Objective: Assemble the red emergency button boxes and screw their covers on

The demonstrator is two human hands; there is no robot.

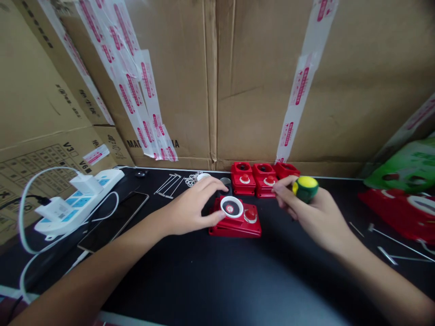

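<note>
A red box-shaped device (222,230) lies on the black table in front of me, with a white ring (232,207) around a dark disc and a red knob (250,214) on its top. My left hand (193,206) is at its left side, thumb by the ring and fingers spread. The fingertips reach toward a dark round part (225,184) just behind the device; whether they touch it I cannot tell. To the right, my right hand (307,206) is closed round a screwdriver (306,189) with a green and yellow handle. Its shaft is hidden by the hand.
Several similar red devices (243,183) stand against the cardboard wall (258,90). At left are a power strip (78,201) with chargers and cables, a phone (117,222) and metal rods (169,186). More rods (401,242) and a red item (397,213) lie at right.
</note>
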